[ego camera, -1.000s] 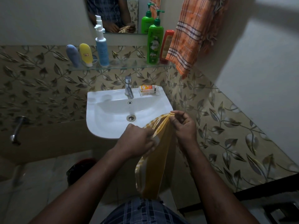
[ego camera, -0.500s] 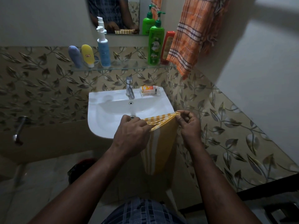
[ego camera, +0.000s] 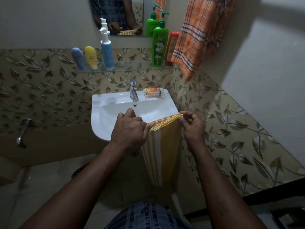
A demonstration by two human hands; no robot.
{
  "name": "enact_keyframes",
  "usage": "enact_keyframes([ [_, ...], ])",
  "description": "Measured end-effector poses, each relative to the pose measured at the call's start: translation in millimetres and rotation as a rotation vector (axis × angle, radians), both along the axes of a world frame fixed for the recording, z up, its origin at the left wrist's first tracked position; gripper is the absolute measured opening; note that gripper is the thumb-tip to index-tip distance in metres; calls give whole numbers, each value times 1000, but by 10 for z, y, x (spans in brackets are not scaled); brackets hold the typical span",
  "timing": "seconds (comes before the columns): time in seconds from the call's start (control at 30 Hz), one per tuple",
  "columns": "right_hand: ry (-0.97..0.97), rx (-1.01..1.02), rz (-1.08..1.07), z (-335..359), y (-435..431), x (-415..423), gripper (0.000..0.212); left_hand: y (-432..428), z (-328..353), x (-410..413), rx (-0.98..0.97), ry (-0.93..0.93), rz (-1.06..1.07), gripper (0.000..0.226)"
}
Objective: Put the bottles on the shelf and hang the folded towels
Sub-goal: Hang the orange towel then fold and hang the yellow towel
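A yellow-and-white striped towel (ego camera: 162,151), folded, hangs down in front of the white sink (ego camera: 105,116). My left hand (ego camera: 130,131) pinches its top edge at the left end and my right hand (ego camera: 192,126) pinches the right end, so the edge is stretched level between them. On the glass shelf (ego camera: 132,66) stand a grey-blue tube (ego camera: 78,58), a yellow tube (ego camera: 90,57), a blue pump bottle (ego camera: 106,50), a green pump bottle (ego camera: 159,45) and a red bottle (ego camera: 172,48). An orange checked towel (ego camera: 196,35) hangs at the upper right.
A chrome tap (ego camera: 133,91) and a soap pack (ego camera: 152,90) sit on the sink's back rim. A mirror (ego camera: 118,15) is above the shelf. A leaf-patterned tiled wall (ego camera: 231,138) runs close on the right. A wall tap (ego camera: 23,133) sticks out at lower left.
The towel went from a bunched, long hanging strip to a shorter fold. Both hands drew apart along its top edge and rose slightly, pulling the edge straight.
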State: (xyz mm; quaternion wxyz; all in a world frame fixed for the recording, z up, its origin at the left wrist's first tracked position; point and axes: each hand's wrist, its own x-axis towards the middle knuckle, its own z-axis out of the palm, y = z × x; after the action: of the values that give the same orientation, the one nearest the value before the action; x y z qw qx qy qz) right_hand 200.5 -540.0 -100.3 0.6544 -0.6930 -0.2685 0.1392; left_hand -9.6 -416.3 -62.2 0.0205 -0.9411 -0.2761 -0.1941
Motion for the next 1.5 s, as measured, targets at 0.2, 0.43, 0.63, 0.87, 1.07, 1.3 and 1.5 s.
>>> enact_keyframes([
  [0.2,-1,8,-15,24,0,33,16,-44,61,69,-95,121,4,20],
  [0.43,-25,4,-37,100,-27,38,17,-110,162,195,-163,233,44,15],
  [0.63,-34,4,-75,128,-48,65,16,-73,241,254,-175,260,-28,14],
  [0.87,-59,-32,-64,118,-13,81,17,-136,272,349,-53,343,-45,19],
  [1.07,-55,-36,-87,114,0,112,18,-132,305,406,-85,320,88,28],
  [1.3,-48,-31,-93,118,29,141,17,-41,363,385,-139,251,110,39],
  [1.5,-37,10,-102,160,33,153,16,33,501,338,-496,88,161,31],
])
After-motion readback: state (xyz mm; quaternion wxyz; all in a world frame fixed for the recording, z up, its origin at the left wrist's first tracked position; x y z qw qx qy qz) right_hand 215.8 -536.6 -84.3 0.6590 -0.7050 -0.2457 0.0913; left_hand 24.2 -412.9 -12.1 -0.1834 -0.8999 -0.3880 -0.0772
